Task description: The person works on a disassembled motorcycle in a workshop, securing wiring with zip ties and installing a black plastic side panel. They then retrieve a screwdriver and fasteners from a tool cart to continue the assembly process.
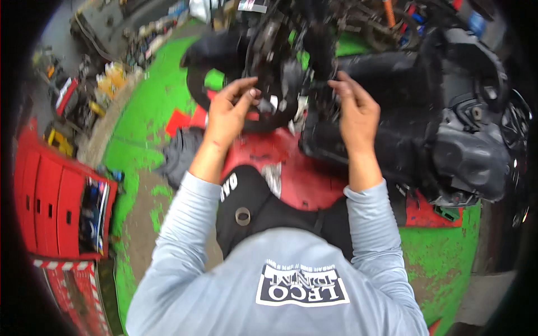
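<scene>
Both my hands are raised in front of a dark machine (286, 73) with tangled black parts, blurred by motion. My left hand (227, 112) is at its left side, thumb and fingers drawn together in a pinch; whatever lies between them is too small to make out. Across from it, my right hand (358, 115) also has its thumb and fingers closed together, beside a dark upright part of the machine. Anything in that pinch is too blurred to name. Below the hands lies a red panel (308, 179), next to my black-clad legs.
Large black plastic panels (381, 123) and a grey-black moulded part (471, 151) fill the right. A red drawer cabinet (50, 201) stands at the left. Yellow containers (112, 81) and clutter line the far left edge. The floor (140, 123) is worn green paint.
</scene>
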{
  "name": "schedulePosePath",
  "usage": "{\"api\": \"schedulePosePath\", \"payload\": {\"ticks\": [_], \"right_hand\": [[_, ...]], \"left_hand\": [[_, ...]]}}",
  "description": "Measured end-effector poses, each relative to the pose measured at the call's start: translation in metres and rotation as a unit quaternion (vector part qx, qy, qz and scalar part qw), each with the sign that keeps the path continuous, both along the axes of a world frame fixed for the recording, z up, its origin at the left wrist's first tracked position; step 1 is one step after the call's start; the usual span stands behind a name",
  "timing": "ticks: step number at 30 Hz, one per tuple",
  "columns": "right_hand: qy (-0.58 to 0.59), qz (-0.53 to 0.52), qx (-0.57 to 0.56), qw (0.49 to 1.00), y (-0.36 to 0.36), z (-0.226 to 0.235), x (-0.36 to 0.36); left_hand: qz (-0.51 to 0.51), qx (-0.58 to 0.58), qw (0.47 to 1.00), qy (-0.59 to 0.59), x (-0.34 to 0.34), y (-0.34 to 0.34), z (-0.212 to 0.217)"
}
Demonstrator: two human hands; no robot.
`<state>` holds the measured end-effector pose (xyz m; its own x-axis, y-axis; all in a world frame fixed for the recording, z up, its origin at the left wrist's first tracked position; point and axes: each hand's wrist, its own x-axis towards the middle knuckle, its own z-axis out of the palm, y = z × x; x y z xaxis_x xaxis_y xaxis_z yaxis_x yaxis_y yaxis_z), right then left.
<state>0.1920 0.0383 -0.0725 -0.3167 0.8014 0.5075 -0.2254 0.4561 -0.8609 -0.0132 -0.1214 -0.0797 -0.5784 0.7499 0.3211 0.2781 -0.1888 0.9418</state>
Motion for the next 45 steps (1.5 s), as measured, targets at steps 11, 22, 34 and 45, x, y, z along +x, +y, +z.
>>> {"api": "schedulePosePath", "payload": {"ticks": [11,22,34,45], "right_hand": [[-0.158,-0.051,-0.115,0.979,-0.113,-0.143,0.175],[0.231,-0.268,-0.028,0.935,-0.035,-0.088,0.259],[0.085,-0.138,-0.011,0.987,-0.016,-0.038,0.262],[0.287,-0.139,-0.085,0.944,-0.021,0.025,0.262]], "left_hand": [[-0.186,-0.413,0.866,0.211,0.051,-0.174,-0.141],[-0.137,-0.322,0.905,0.243,0.044,-0.111,-0.131],[-0.233,-0.518,0.706,0.423,0.128,0.04,-0.308],[-0.216,-0.563,0.714,0.357,0.149,0.026,-0.332]]}}
